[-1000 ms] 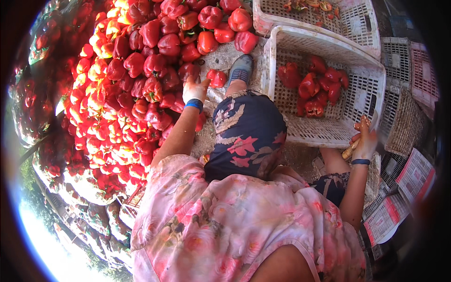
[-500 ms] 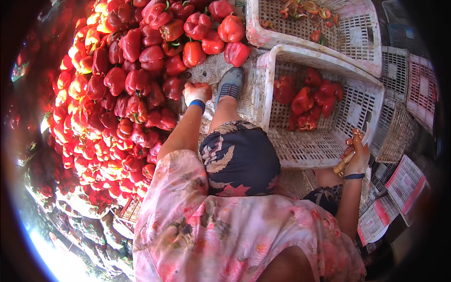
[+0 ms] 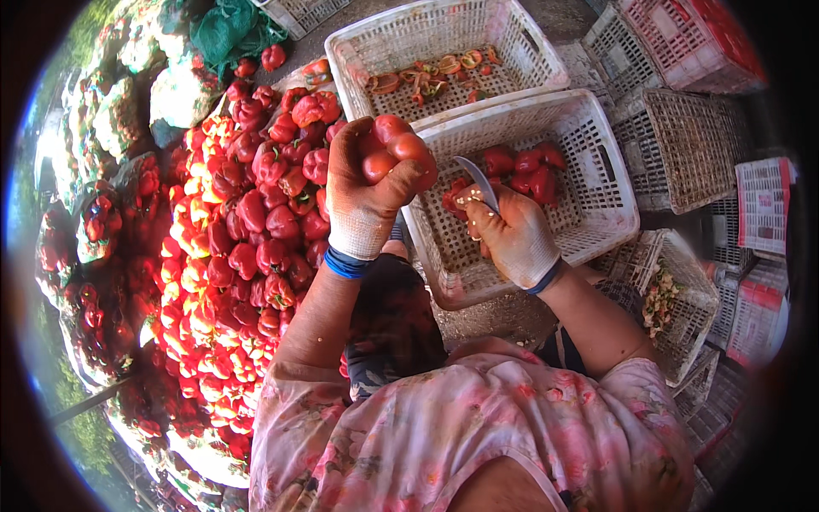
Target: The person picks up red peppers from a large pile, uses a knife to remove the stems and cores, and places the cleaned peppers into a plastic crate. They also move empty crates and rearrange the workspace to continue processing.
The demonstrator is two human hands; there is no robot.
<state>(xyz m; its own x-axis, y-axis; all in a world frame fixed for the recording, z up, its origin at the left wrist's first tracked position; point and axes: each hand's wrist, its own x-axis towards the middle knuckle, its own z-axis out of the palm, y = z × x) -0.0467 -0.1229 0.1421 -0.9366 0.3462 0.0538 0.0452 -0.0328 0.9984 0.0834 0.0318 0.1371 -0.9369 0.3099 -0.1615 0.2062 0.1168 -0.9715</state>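
Observation:
Raised over the pile's right side, my left hand point(image 3: 358, 205) wears a stained white work glove and grips a red bell pepper point(image 3: 388, 149), its lobed end turned up. My right hand point(image 3: 519, 243), also gloved, is closed around a knife point(image 3: 479, 181) whose curved blade points up and left toward the pepper without touching it. Pale seeds stick to the right glove. Beneath that hand stands a white plastic crate point(image 3: 597, 183) with several red pepper pieces point(image 3: 536, 175) inside. The knife's handle is mostly hidden by my fingers.
A large heap of red bell peppers point(image 3: 256, 230) covers the left side. Beyond the near crate, a second white crate point(image 3: 401, 51) holds cut pepper tops point(image 3: 448, 68). Stacked crates point(image 3: 695, 145) line the right, one with scraps point(image 3: 661, 299). Green netting point(image 3: 226, 34) lies at the far left.
My left hand has lifted the bell pepper away from the heap. My right hand has come inward with the knife, over the near crate. The head view has shifted too.

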